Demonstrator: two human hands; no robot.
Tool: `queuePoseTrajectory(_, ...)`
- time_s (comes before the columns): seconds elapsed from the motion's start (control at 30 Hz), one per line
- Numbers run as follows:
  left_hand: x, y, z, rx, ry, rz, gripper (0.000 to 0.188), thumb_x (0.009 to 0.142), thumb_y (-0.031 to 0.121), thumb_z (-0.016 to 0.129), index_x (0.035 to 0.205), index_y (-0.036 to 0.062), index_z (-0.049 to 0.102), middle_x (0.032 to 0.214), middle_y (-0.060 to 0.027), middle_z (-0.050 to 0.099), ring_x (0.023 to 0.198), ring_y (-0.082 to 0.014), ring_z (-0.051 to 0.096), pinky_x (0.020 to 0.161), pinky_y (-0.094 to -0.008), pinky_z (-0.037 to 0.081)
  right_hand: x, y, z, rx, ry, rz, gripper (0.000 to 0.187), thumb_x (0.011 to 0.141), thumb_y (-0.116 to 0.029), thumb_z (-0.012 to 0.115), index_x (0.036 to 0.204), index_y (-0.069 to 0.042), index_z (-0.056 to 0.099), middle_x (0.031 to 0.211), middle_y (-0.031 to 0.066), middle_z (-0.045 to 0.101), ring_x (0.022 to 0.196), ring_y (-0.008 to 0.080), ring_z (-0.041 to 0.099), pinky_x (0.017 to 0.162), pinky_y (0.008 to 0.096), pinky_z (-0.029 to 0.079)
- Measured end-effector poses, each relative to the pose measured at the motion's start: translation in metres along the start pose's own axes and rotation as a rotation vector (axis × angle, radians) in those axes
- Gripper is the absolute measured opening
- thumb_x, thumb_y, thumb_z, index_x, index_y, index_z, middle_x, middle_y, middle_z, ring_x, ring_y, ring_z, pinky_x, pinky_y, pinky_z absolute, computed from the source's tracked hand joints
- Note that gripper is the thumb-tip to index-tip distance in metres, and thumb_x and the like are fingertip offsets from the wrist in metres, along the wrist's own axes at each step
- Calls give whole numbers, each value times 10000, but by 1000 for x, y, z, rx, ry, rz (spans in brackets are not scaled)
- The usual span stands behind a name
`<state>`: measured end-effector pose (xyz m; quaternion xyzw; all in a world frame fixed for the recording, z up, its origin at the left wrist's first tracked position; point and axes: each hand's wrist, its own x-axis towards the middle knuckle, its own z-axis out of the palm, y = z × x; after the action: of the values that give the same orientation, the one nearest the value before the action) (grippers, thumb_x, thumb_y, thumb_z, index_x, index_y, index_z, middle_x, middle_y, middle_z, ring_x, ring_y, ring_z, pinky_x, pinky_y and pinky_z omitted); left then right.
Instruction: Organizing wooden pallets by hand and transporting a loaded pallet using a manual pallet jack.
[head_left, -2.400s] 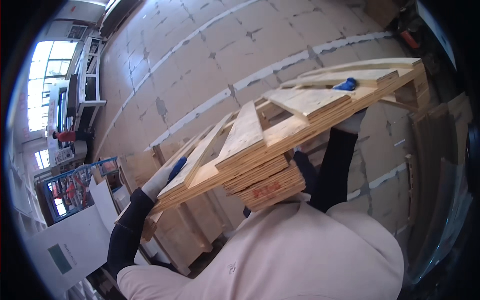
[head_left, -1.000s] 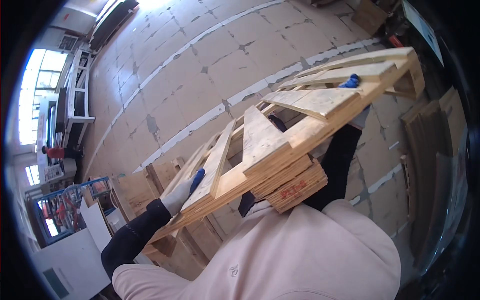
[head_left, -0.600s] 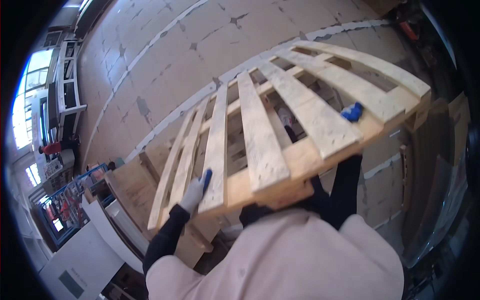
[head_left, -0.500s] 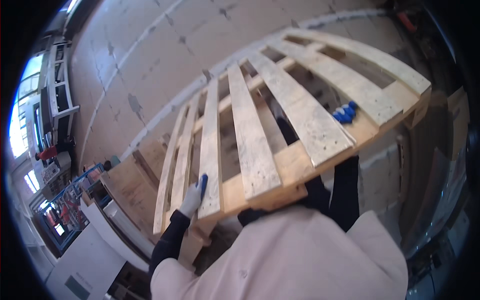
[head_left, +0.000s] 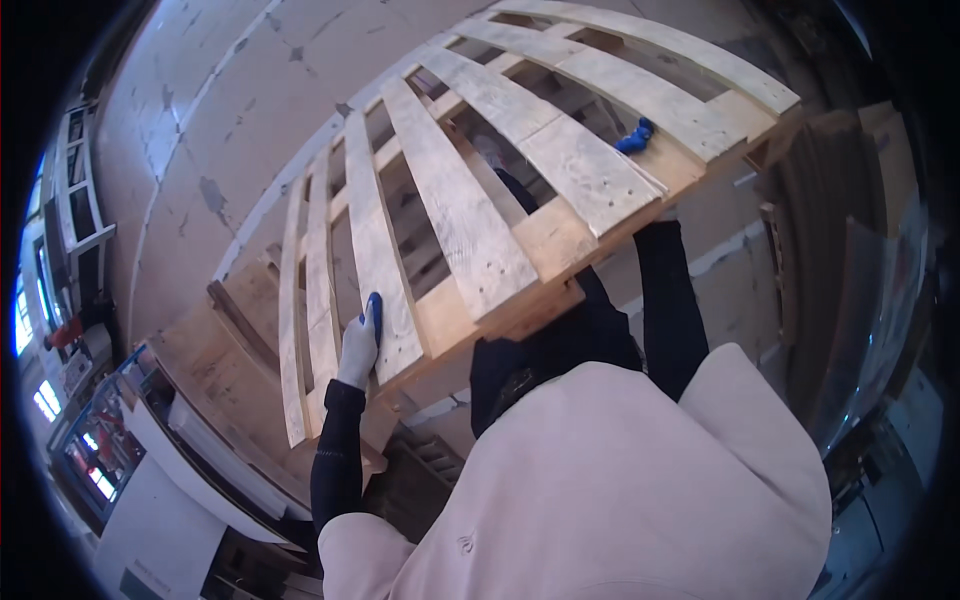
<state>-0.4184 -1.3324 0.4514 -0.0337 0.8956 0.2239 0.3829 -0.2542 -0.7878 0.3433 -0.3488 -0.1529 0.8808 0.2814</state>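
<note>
A wooden pallet (head_left: 452,190) of pale slats spans the view in front of my body, tilted and held up off the floor. My left hand (head_left: 360,345), in a grey glove with blue on it, grips the pallet's near left part, its thumb lying along a slat. On the right, the blue-gloved fingers of my right hand (head_left: 635,137) curl up through a gap and over a board. The rest of that hand is hidden under the wood. One of my legs shows through the gaps between the slats.
Wooden boards (head_left: 215,345) and large white panels (head_left: 165,525) stand at the left. A stack of brown sheets (head_left: 835,220) rises on the right, beside clear plastic wrapping (head_left: 865,310). White lines cross the worn floor (head_left: 240,110) beyond the pallet.
The pallet, with both my hands still on it, has shifted up and to the left in view. The surroundings have shifted left too, and my right sleeve shows more.
</note>
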Motion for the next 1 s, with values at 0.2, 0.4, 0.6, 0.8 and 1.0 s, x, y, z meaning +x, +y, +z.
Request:
queuePoseTrajectory(0.2,-22,-9,89,186,25,203,731,985,560,288,1003,-81,638,962,-352,622,964,-484,599,848,-530,453,-29,15,-49,-16,31,-60,800,881,-696,344,1385,-77,398,1371,115,430,1227,282,451,1049,446,365)
queuePoseTrajectory(0.4,-26,-58,152,165,-4,-27,739,963,581,320,966,-89,631,933,-365,621,952,-482,610,839,-538,464,-56,21,-95,-66,98,-62,837,876,-729,310,1413,-90,374,1419,115,399,1270,289,428,1074,456,346)
queuePoseTrajectory(0.6,-17,-67,164,166,120,6,720,970,561,327,911,-90,628,911,-357,624,941,-486,610,826,-538,467,-60,27,-129,-86,94,-35,875,871,-762,275,1441,-103,351,1467,115,369,1312,297,404,1099,467,328)
queuePoseTrajectory(0.8,16,-104,198,186,139,26,688,973,533,351,906,-90,634,885,-348,632,899,-486,619,821,-549,467,-73,36,-112,-102,115,12,945,833,-825,246,1456,-121,344,1469,98,392,1329,294,406,1110,491,319)
queuePoseTrajectory(1.0,32,-141,255,211,181,-20,644,977,507,356,972,-81,617,923,-345,633,926,-477,620,830,-541,472,-68,54,-190,-288,206,13,885,842,-790,339,1439,-138,377,1423,107,458,1291,316,459,1093,506,345)
